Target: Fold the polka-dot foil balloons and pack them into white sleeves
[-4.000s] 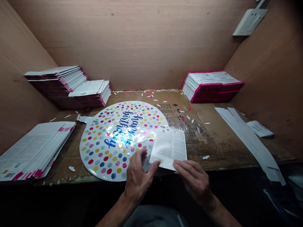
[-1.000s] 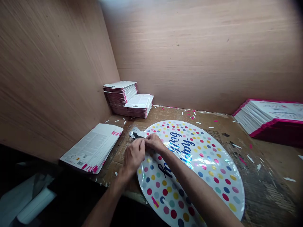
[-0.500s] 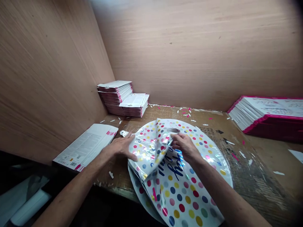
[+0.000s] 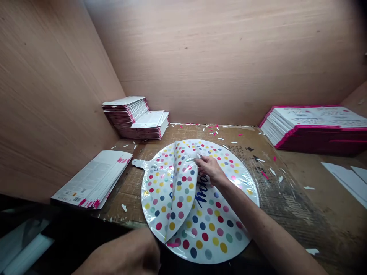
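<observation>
Balloon (image 4: 183, 198), flat, spotted and round, lies near the middle of the bench (image 4: 304, 172), its front edge reaching past the bench's front edge. Its left part is folded over to the right as a flap (image 4: 183, 185), with the crease running from back edge to front edge. The right hand (image 4: 211, 168) has its fingers (image 4: 201, 160) pinched on the flap's right edge, over the blue script, of which only part shows. Four seconds ago the balloon lay unfolded, the script in plain sight, and both hands held a white card over its right side. Half a second ago the flap was crumpled and the layers fanned apart at the front left; now the fold is smoother and the outlines nearly match. The left hand (image 4: 134, 252), which then lay on the balloon beside the tail (image 4: 139, 164), has dropped to the front left, blurred; whether its fingers are open or closed, or touch anything, I cannot tell. The tail now shows whole, pointing left toward the near pile (image 4: 91, 177). The back left stack (image 4: 137, 118), the back right stack (image 4: 312, 131) and the scraps (image 4: 124, 207) have stayed put, while the turned view brings in more of the white strips (image 4: 345, 183) at right.
</observation>
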`<state>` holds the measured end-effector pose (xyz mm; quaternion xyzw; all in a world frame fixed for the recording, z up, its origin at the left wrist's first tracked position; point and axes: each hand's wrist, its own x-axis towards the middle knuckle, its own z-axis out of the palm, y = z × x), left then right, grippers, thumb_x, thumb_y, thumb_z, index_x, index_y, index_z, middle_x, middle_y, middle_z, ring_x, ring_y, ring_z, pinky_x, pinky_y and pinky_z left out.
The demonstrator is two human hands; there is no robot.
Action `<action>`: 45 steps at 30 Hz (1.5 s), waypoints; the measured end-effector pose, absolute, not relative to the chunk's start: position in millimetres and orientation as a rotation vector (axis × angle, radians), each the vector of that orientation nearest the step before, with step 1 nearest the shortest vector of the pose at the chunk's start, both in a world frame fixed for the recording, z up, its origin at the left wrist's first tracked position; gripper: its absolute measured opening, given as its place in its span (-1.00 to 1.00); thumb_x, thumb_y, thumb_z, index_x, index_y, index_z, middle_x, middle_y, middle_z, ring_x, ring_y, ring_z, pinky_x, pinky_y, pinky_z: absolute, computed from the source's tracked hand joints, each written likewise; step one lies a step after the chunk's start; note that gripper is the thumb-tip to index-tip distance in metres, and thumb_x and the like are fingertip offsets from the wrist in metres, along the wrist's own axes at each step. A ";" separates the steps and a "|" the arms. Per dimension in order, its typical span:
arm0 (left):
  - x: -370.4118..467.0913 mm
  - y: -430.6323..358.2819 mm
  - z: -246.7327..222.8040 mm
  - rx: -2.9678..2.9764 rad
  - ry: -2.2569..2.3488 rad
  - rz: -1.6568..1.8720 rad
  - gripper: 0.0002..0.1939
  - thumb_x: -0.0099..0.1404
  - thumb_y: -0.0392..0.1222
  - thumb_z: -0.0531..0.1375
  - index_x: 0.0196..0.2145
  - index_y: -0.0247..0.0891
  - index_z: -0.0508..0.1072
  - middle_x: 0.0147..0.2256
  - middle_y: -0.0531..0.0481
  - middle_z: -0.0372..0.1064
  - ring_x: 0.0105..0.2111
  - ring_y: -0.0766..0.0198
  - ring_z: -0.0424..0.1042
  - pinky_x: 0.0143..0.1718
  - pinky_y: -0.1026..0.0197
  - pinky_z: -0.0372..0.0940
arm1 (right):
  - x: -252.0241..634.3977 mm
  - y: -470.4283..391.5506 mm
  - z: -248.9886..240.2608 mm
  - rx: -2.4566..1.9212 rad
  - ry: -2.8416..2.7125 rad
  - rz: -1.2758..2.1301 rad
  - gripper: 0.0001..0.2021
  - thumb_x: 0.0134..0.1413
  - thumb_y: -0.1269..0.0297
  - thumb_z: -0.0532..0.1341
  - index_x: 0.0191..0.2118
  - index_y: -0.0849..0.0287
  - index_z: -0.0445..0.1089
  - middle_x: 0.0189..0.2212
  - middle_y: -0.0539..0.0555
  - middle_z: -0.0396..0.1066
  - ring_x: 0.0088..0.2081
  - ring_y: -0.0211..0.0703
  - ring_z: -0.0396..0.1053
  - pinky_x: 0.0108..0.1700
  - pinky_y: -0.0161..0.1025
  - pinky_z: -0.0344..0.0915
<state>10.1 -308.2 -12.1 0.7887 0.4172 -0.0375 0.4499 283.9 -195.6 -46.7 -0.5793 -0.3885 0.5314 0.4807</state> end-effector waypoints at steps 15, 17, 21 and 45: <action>47.3 -170.6 -57.5 2.581 1.782 0.170 -0.36 0.43 0.10 -0.15 0.31 -0.34 0.12 0.34 -0.32 -0.06 0.35 -0.16 -0.13 0.25 -0.28 -0.05 | 353.0 -227.3 -65.0 -1.667 -0.859 1.363 -0.65 0.19 0.19 0.18 -0.56 0.26 0.36 -0.61 0.18 0.49 -0.67 -0.30 0.38 -0.74 -0.50 0.14; 72.2 -203.2 -59.1 2.723 1.458 0.244 -0.35 0.44 0.13 -0.15 0.36 -0.22 -0.01 0.38 -0.20 -0.17 0.37 -0.06 -0.20 0.29 -0.20 -0.07 | 357.5 -241.1 -60.9 -1.704 -0.876 1.381 -0.58 0.22 0.07 0.15 -0.57 0.26 0.36 -0.64 0.18 0.47 -0.70 -0.29 0.34 -0.76 -0.46 0.11; 123.6 -257.2 -82.1 2.800 1.333 0.234 -0.31 0.37 0.22 -0.04 0.32 -0.20 0.12 0.35 -0.26 -0.07 0.35 -0.19 -0.14 0.26 -0.32 -0.07 | 344.8 -274.0 -44.9 -1.651 -1.306 1.044 -0.56 0.22 -0.02 0.14 -0.51 0.22 0.41 -0.63 0.07 0.45 -0.65 -0.26 0.35 -0.62 -0.38 0.25; 122.1 -252.8 74.9 0.982 0.987 0.574 -0.82 0.15 -0.20 0.28 -0.44 -0.31 0.34 -0.61 0.17 0.20 -0.68 0.50 0.14 -0.70 0.44 0.13 | 351.4 -306.8 -66.4 -1.512 -1.834 0.586 -0.30 0.33 -0.15 -0.20 0.33 0.27 0.11 0.30 0.30 0.10 0.33 0.08 0.03 0.30 0.07 0.08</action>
